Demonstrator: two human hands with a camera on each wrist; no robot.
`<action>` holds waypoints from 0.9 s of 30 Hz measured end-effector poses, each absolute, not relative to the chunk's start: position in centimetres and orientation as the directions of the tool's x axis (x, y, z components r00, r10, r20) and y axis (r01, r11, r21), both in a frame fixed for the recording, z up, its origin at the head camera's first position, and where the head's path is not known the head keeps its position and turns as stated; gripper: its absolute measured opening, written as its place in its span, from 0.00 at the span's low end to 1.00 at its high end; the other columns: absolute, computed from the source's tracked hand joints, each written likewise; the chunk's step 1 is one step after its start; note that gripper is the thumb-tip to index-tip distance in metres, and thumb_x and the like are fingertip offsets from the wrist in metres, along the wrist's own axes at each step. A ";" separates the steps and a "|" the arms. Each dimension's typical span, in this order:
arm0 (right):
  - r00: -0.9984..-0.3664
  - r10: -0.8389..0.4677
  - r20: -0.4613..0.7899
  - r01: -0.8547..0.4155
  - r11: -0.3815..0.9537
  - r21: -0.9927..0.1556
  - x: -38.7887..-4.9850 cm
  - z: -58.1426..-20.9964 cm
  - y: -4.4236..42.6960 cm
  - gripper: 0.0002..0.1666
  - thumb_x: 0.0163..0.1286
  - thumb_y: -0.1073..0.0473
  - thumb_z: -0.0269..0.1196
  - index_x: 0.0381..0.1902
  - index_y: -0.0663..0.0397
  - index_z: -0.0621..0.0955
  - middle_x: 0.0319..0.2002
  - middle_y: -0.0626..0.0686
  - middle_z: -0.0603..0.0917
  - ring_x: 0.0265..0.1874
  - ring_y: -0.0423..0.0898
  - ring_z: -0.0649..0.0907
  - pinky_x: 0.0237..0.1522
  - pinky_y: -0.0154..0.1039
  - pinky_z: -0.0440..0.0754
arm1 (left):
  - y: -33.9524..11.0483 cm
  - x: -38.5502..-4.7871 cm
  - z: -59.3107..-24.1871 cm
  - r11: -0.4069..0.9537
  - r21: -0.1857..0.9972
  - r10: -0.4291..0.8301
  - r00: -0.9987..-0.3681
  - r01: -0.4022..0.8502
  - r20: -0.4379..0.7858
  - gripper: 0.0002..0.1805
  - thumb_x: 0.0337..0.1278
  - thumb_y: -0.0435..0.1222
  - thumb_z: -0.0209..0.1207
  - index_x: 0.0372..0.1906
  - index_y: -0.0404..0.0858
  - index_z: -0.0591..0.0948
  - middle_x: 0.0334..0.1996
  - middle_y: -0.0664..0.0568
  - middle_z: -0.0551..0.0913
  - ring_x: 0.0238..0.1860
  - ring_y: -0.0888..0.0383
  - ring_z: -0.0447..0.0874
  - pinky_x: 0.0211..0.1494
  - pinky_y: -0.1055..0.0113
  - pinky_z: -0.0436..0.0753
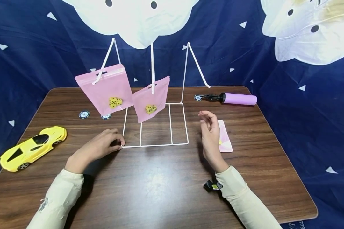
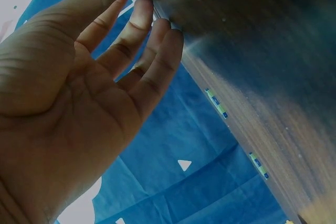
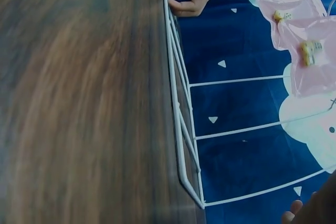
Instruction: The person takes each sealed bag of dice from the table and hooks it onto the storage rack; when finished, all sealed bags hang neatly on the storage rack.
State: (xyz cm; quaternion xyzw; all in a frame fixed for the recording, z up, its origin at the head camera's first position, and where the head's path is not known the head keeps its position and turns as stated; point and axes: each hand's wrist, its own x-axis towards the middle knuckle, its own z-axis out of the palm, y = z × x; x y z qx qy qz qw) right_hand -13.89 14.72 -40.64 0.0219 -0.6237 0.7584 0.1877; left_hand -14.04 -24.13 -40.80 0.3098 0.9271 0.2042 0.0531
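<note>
My left hand (image 1: 103, 145) pinches the front left corner of a white wire display rack (image 1: 154, 146) between thumb and fingers; the right wrist view shows this grip too. From the rack's left hook hangs a pink zip bag (image 1: 100, 90) with yellow dice (image 1: 115, 102) inside. Another pink bag (image 1: 160, 92), also holding yellow dice (image 1: 150, 109), hangs from the middle hook. The right hook (image 1: 199, 65) carries nothing. My right hand (image 1: 210, 138) is raised right of the rack, fingers loosely bent and holding nothing. Partly behind it, a third pink bag (image 1: 225, 140) lies flat on the table.
A yellow toy car (image 1: 32, 148) stands at the table's left. Poker chips (image 1: 84, 114) lie behind the left hand. At the back right are a purple hand pump (image 1: 239, 99) and another chip (image 1: 198, 98). Blue patterned cloth (image 1: 232, 38) surrounds the wooden table (image 1: 160, 190).
</note>
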 end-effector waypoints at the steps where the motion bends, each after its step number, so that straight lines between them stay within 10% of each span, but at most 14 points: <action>1: -0.928 0.261 0.267 -0.312 -0.148 -0.939 -13.9 -40.7 14.8 0.18 0.79 0.76 0.50 0.62 0.66 0.76 0.64 0.67 0.78 0.70 0.62 0.76 0.69 0.39 0.73 | -24.2 -14.1 -40.9 0.720 0.412 0.599 -0.800 0.559 0.039 0.09 0.62 0.29 0.74 0.39 0.44 0.86 0.38 0.54 0.79 0.45 0.45 0.81 0.53 0.42 0.78; 10: -0.913 0.313 0.261 -0.309 -0.114 -0.944 -13.5 -41.1 15.9 0.18 0.77 0.76 0.51 0.60 0.67 0.77 0.62 0.60 0.79 0.68 0.55 0.78 0.64 0.34 0.76 | -26.2 -15.6 -44.9 0.634 0.422 0.642 -0.745 0.648 0.181 0.09 0.63 0.33 0.74 0.41 0.47 0.86 0.38 0.54 0.78 0.42 0.47 0.78 0.49 0.50 0.77; 27: -0.898 0.355 0.260 -0.306 -0.079 -0.949 -13.8 -41.6 17.7 0.20 0.74 0.79 0.49 0.59 0.69 0.77 0.62 0.62 0.79 0.68 0.55 0.78 0.69 0.38 0.74 | -24.0 -14.0 -40.8 0.725 0.408 0.598 -0.801 0.556 0.029 0.09 0.61 0.27 0.74 0.39 0.43 0.87 0.38 0.54 0.80 0.44 0.48 0.81 0.53 0.44 0.78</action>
